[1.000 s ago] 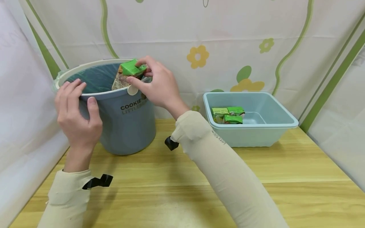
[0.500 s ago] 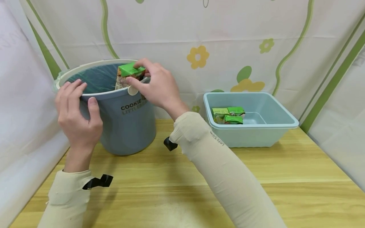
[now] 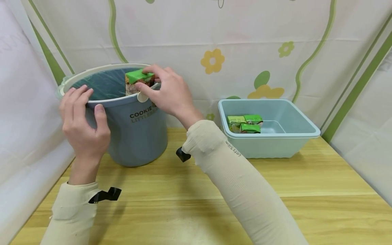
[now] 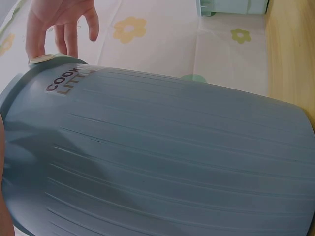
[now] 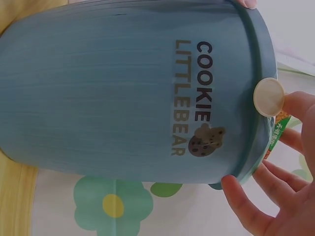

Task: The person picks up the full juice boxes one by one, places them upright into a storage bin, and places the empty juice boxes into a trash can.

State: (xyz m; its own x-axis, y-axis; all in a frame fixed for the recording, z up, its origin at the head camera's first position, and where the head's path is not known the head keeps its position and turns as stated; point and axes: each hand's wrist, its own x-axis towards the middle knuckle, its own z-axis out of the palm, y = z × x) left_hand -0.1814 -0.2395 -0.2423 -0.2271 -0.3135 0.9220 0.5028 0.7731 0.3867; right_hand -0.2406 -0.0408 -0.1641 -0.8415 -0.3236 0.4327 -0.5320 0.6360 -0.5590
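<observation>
A blue-grey trash can [image 3: 137, 136] lettered COOKIE LITTLEBEAR stands at the left in the head view, lined with a thin greenish bag [image 3: 101, 81]. My left hand [image 3: 84, 124] grips its near left rim, fingers over the edge and thumb outside. At the right side of the rim, my right hand [image 3: 171, 90] holds a small carton [image 3: 137, 76] with a green top and brown printed sides. The carton is partly below the rim, its lower part hidden by the wall. In the right wrist view a strip of the carton [image 5: 277, 132] shows behind the rim and fingers.
A pale blue-green plastic basin [image 3: 269, 148] stands to the right on the wooden table [image 3: 196, 204]. Several small green-topped cartons [image 3: 251, 128] sit at its left end. A white flowered curtain [image 3: 239, 27] hangs behind.
The carton in my right hand has tilted more upright and sunk slightly lower inside the rim. My left hand, the trash can and the basin have stayed in place.
</observation>
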